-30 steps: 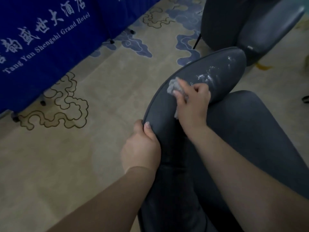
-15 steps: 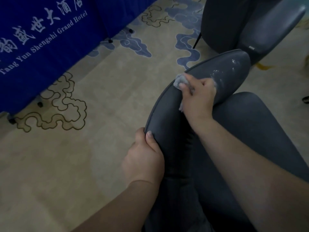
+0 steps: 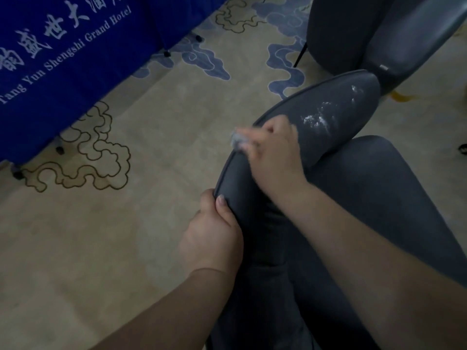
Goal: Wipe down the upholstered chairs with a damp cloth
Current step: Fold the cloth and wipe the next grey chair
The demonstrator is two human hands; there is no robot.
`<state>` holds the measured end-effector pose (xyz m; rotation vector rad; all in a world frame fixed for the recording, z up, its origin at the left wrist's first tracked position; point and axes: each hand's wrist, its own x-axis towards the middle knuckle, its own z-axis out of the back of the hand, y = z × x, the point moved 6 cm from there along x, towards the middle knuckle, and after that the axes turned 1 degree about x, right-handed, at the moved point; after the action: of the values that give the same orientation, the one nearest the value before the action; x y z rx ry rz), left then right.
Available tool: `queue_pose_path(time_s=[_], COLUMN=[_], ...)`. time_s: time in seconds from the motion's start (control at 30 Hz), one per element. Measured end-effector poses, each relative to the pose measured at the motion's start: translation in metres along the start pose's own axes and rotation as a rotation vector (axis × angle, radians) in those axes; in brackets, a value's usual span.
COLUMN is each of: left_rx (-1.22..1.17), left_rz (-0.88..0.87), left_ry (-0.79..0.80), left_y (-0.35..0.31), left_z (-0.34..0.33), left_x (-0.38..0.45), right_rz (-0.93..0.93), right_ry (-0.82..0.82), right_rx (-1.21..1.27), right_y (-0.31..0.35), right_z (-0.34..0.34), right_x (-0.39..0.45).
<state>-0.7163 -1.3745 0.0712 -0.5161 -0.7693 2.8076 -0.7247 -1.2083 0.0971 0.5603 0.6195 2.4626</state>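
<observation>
The dark grey upholstered chair fills the right and lower part of the view, seen from above, and serves as the landmark here. Its curved top edge sweeps from the lower centre up toward the right, with raised piping along the outer side. The covering looks smooth and faintly shiny, like leatherette over padding, so I judge it soft under pressure but firm at the piped rim, and likely a little slippery when wet. The chair as a whole should be fairly heavy and stable, best steadied at that rim rather than on the cushioned face.

A second chair of the same kind stands just beyond the first one's far end, and a blue cloth banner with white lettering hangs well apart from it across the patterned carpet.

The left hand grips the near stretch of the chair's rim, thumb over the top and fingers curled behind. The right hand is blurred, its fingers closed round a small bunched pale cloth pressed to the rim farther along. The cloth is light and limp, and holds best wadded in the fingers.

White powdery smears lie on the chair's top just beyond the right hand, not yet wiped.
</observation>
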Motion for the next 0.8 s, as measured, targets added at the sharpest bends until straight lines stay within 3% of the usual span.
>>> queue_pose_path(time_s=[0.13, 0.2, 0.33, 0.53, 0.67, 0.8], left_rx=[0.013, 0.025, 0.019, -0.004, -0.014, -0.008], left_rz=[0.006, -0.001, -0.012, -0.010, -0.020, -0.029], left_ry=[0.016, 0.000, -0.029, -0.002, -0.015, -0.015], left_y=[-0.001, -0.002, -0.001, -0.003, -0.002, -0.001], left_z=[0.001, 0.000, 0.000, 0.003, 0.002, 0.000], left_x=[0.000, 0.000, -0.001, -0.001, 0.000, 0.001], right_rz=[0.207, 0.202, -0.006, 0.196, -0.158, -0.131], right_ry=[0.174, 0.127, 0.048, 0.089, -0.107, -0.170], right_rx=[0.141, 0.081, 0.045, 0.203, 0.134, 0.306], right_y=[0.026, 0.011, -0.019, 0.016, -0.042, -0.027], right_z=[-0.002, -0.002, 0.001, 0.005, 0.005, 0.003], right_x=[-0.042, -0.011, 0.024, -0.051, 0.001, -0.045])
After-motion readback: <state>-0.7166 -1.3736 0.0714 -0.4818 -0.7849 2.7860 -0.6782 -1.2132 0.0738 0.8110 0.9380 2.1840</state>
